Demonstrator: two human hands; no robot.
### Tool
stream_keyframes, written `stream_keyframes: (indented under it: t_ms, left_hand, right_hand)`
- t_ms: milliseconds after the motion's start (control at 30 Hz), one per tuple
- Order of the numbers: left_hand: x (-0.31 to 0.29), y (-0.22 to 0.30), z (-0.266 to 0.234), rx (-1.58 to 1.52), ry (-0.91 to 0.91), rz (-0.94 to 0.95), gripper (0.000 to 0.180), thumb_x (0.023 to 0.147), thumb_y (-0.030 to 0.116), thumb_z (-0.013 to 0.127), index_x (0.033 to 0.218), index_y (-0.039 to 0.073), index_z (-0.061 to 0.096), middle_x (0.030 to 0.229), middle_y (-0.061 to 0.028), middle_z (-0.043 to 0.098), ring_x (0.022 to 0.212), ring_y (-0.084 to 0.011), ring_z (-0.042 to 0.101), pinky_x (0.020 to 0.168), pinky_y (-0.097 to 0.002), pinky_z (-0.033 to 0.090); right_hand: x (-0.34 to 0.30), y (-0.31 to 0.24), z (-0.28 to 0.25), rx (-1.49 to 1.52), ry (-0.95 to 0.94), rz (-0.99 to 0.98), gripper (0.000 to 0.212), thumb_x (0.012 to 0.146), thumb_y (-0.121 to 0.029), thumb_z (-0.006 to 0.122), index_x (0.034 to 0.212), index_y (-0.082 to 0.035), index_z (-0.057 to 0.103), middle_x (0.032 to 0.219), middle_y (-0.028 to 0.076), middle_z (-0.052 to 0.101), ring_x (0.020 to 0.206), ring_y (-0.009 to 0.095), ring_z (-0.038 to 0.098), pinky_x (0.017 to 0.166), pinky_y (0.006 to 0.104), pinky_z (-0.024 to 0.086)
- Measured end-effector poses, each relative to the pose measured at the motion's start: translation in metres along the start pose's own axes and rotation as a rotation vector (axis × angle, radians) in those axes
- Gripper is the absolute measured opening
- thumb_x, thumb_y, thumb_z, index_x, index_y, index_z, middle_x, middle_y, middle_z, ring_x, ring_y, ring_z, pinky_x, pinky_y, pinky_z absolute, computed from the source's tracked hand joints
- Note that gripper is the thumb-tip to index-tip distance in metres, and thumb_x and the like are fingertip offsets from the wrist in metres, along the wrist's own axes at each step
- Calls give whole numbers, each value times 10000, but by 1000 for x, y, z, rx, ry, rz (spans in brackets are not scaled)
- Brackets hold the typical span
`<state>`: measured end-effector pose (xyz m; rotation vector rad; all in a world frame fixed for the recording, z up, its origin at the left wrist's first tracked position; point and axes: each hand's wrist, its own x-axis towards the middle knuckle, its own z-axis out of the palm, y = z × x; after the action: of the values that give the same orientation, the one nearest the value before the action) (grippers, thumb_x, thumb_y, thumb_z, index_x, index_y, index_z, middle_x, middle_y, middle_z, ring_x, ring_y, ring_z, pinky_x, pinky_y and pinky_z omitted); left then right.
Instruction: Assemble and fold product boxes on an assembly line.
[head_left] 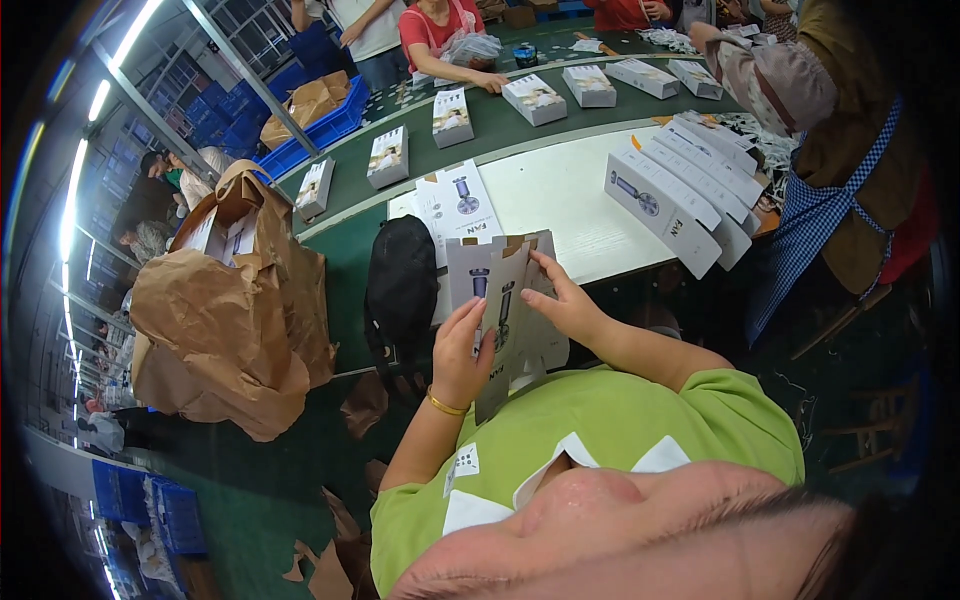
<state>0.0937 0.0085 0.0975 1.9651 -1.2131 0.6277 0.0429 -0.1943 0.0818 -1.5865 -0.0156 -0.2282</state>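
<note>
Close in front of my chest, I hold a white cardboard carton printed with pictures of a dark fan. My left hand lies along its left side, the fingertips and thumb on the printed panel. My right hand grips its upper right edge, thumb on the near face and fingers over the far rim. Notched tabs stick up at the carton's top. Just beyond it, a flat printed carton lies on the white tabletop. A black bag is beside that, left of my hands.
Several flattened cartons are fanned out on the table's right. Finished boxes stand along the green conveyor. A large brown paper-lined bag holds white cartons at left. A co-worker in a checked apron is close at right.
</note>
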Motion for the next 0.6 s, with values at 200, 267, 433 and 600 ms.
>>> stream_keyframes:
  t_ms: [200,267,433,600]
  left_hand:
    - [-9,2,13,-455,-71,-229,494,731,-64,647,1211,8,558,1088,-156,649,921,-279,657,753,-310,540]
    - [0,10,7,-384,-127,-38,498,712,-59,656,1196,29,577,1120,-151,645,932,-289,655,769,-324,537]
    - [2,16,16,-338,-160,-27,496,710,-42,658,1191,52,587,1176,-165,616,986,-317,632,827,-346,514]
    - [2,14,23,-282,-133,-86,525,746,16,679,1251,66,545,1290,-242,505,1065,-381,577,866,-371,491]
  right_hand:
    - [-1,4,2,138,39,-17,695,886,-292,619,1416,-15,264,1423,207,322,1354,280,278,1096,368,256]
    - [3,6,-2,268,4,20,667,885,-291,625,1391,-12,291,1407,194,345,1337,268,301,1086,362,272]
    - [20,27,-17,494,-39,125,491,878,-291,654,1218,-9,440,1169,95,523,1104,166,484,991,309,363]
    - [25,41,-27,363,-69,62,406,876,-321,665,1091,-27,486,1033,58,553,962,124,512,881,273,415]
